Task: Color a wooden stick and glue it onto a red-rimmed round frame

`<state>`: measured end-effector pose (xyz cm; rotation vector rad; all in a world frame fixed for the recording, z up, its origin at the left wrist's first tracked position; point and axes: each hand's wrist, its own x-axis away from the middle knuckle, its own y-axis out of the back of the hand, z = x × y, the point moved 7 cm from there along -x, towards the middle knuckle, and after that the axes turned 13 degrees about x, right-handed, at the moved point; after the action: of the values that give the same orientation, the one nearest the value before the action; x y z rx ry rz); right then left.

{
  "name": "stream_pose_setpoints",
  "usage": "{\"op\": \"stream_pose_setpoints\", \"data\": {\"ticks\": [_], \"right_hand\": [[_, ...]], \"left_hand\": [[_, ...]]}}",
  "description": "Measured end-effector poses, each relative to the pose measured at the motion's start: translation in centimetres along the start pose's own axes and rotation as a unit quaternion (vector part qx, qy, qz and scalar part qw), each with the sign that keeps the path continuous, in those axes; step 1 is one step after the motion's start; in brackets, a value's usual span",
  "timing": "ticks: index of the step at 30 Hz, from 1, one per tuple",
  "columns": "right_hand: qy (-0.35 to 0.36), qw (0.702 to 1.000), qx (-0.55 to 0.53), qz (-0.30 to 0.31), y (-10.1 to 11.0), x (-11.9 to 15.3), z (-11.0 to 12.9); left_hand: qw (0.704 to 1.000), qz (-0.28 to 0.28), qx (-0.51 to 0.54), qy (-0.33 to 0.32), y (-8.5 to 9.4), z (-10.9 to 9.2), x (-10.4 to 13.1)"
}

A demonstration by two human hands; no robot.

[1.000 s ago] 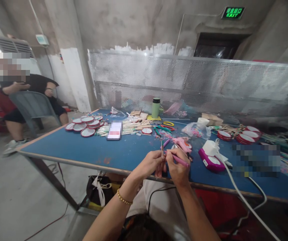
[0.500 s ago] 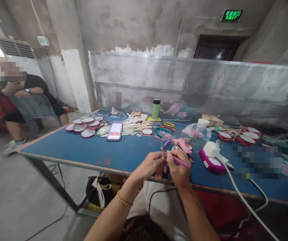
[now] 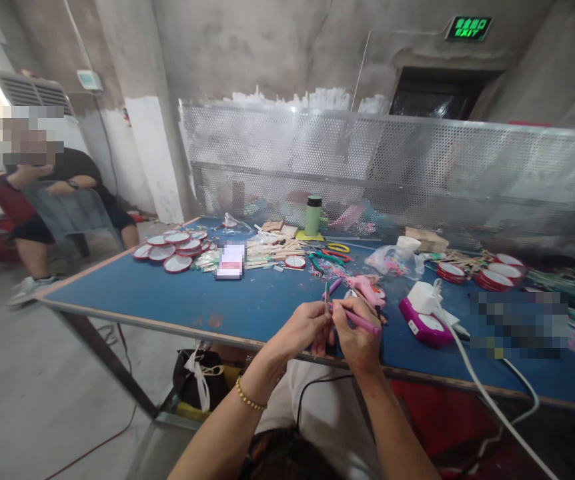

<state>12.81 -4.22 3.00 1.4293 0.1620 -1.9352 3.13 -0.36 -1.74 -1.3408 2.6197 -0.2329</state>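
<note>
Near the table's front edge my left hand [image 3: 307,328] pinches a thin, flat stick [image 3: 327,293] with a greenish tip, held upright. My right hand [image 3: 358,337] grips a pink pen-like tool [image 3: 362,323] that slants down to the right. Its tip end meets the stick between my fingers, where the exact contact is too small to tell. Just behind my right hand lies a pink glue gun [image 3: 367,289], with a purple pen-like item [image 3: 335,288] to its left.
Round red-rimmed discs [image 3: 161,253] lie at the left, beside a phone [image 3: 230,260] and wooden sticks [image 3: 280,253]. A green bottle [image 3: 313,217] stands behind. At right is a purple power strip [image 3: 425,323] with white cables. A person [image 3: 75,167] sits at far left.
The view has shifted slightly, moving the table and its items a little to the right. Both hands keep nearly the same pose and grip. The seated person's head and arm have moved slightly.
</note>
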Motion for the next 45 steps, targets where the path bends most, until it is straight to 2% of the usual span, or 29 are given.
{"op": "stream_pose_setpoints", "data": {"ticks": [4,10,19,25,32,34,37,41,43,45], "right_hand": [[0.012,1.0,-0.011,0.004,0.0,0.0,0.3],[-0.027,0.999,-0.011,-0.019,0.2,0.4,-0.4],[0.018,1.0,0.011,-0.008,0.1,0.2,0.5],[-0.029,0.999,0.001,-0.029,0.3,0.5,-0.4],[-0.001,0.999,0.02,-0.038,0.4,0.2,0.1],[-0.023,0.999,0.021,-0.043,0.4,0.5,-0.2],[-0.093,0.995,-0.008,-0.047,0.6,1.1,-1.3],[-0.188,0.976,-0.077,-0.076,2.1,1.0,-2.9],[-0.194,0.976,-0.062,-0.082,3.4,0.2,-3.4],[-0.174,0.983,-0.027,-0.055,4.2,-0.8,-3.8]], "left_hand": [[1.0,0.0,0.002,0.0,-0.1,-0.1,0.0],[1.0,0.007,0.006,-0.004,-0.1,-0.2,0.0],[1.0,-0.01,0.003,0.008,0.0,0.0,0.0],[1.0,-0.005,0.007,0.001,-0.1,-0.2,0.1],[1.0,-0.012,0.007,0.004,0.0,0.0,0.2],[1.0,-0.009,0.012,0.004,0.0,-0.1,0.2],[1.0,-0.003,0.03,-0.002,0.1,0.0,0.1],[0.996,-0.05,0.061,-0.037,1.1,-0.1,0.0],[0.993,-0.081,0.068,-0.053,1.5,-0.1,0.0],[0.991,-0.101,0.067,-0.061,1.8,-0.2,0.1]]}}
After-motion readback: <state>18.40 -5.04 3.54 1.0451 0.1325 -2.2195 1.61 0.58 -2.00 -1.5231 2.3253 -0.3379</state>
